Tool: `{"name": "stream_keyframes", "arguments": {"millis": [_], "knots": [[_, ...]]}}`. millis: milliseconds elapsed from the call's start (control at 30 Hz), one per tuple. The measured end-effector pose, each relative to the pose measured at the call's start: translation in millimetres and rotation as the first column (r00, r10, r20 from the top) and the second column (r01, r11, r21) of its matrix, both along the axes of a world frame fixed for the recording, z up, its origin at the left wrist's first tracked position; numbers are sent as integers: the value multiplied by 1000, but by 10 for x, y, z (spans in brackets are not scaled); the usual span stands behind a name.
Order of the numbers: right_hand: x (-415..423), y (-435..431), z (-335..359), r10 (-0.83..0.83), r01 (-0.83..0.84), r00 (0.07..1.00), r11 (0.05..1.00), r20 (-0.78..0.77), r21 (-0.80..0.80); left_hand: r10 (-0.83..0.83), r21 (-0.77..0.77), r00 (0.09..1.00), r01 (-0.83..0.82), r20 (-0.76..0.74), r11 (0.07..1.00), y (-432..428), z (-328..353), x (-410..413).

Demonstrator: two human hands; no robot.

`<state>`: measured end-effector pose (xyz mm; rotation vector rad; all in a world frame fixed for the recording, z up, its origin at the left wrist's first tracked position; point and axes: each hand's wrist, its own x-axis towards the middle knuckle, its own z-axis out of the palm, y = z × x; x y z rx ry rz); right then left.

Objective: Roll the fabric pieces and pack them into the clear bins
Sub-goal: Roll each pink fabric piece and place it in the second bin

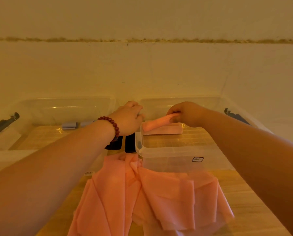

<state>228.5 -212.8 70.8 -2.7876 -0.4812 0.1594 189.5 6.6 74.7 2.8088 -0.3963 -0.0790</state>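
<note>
Pinching one end of the rolled fabric piece (156, 122) with the right grip (184, 114) — thumb and fingers curled round the soft tube, inside the right clear bin (139, 145), just above its floor. Reaching with the left grip (129, 116) over that bin's left wall, close to the roll's other end; curled, with fingertips hidden behind the knuckles, so cannot tell whether clamped on the roll, on the rim, or on nothing. Slopes down from the right grip toward the bin's left wall, with the low end resting on a second roll (165, 130) flat on the bin's floor, toward the far wall.

Looks light, thin and limp, probably with a slightly grippy surface rather than a slick one. Sags where unsupported and seems likely to spring open once let go, having no stiffness to keep the coil. Best taken at both ends with a light pinch, or round the middle with the loose edge trapped under the fingers, then laid seam-down and pressed against the second roll to stay shut. Needs no force — squeezing hard only flattens the tube.

Leaves a heap of unrolled fabric pieces (142, 193) on the table (236, 193), just in front of the bin's near wall, with one crumpled fold just beside the near-left corner. Just left of the bin, nearly wall to wall: the left clear bin (65, 108).
</note>
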Motion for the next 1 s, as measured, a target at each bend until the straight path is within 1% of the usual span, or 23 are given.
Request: {"name": "stream_keyframes", "arguments": {"millis": [133, 200, 333, 567, 733, 867, 1000], "knots": [[100, -84, -45, -20, 21, 998, 1000, -56, 12, -36, 82, 999, 37, -20, 996, 23, 40, 68], [141, -111, -74, -43, 45, 994, 999, -104, 17, -40, 94, 999, 41, -19, 995, 32, 35, 102], [191, -120, -148, -98, 118, 976, 988, -196, 96, -43, 70, 999, 43, 4, 997, 29, -17, 137], [164, -47, -258, -98, 153, 914, 982, -393, 110, -46, 18, 999, 46, 12, 999, 44, -67, 144], [188, -59, -336, -103, 149, 940, 982, -326, 117, -44, 2, 999, 44, 9, 999, 46, -74, 138], [230, -73, -380, -102, 110, 971, 994, -217, 23, -42, 1, 999, 42, 11, 999, 48, -81, 142], [237, -93, -422, -101, 115, 970, 992, -219, 49, -46, -8, 999, 46, 8, 999, 52, -76, 134]]}}
